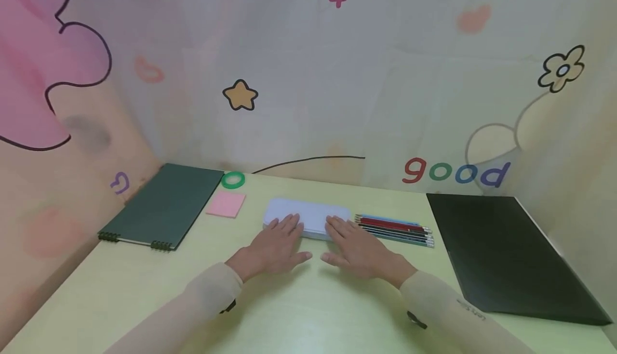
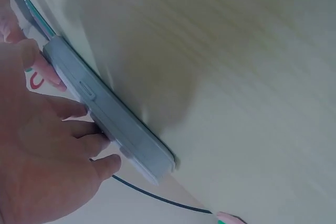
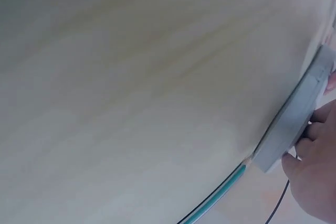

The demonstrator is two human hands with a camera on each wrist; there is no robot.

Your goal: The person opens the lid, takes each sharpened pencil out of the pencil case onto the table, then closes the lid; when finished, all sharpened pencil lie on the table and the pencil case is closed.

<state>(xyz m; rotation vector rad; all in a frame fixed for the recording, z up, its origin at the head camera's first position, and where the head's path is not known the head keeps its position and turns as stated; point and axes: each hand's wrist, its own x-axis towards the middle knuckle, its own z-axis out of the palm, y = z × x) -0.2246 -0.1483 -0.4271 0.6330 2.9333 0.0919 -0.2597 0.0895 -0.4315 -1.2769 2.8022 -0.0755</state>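
Observation:
A pale lilac pencil case (image 1: 308, 212), flat and closed, lies crosswise on the table. My left hand (image 1: 273, 247) rests its straight fingers on the left part of the lid. On the right part, the fingers of my right hand (image 1: 359, 247) lie flat too. Both thumbs point inward over the table in front of the case, apart from each other. In the left wrist view the front side of the case (image 2: 107, 108) shows a small clasp-like mark. Several pencils (image 1: 395, 230), blue, red, black and teal, lie side by side just right of the case.
On the left lie a dark green spiral notebook (image 1: 168, 201), a green tape ring (image 1: 233, 180) and a pink sticky note pad (image 1: 226, 204). A large black board or folder (image 1: 511, 252) covers the right side of the table (image 1: 318, 311). A printed curtain (image 1: 299, 75) hangs behind.

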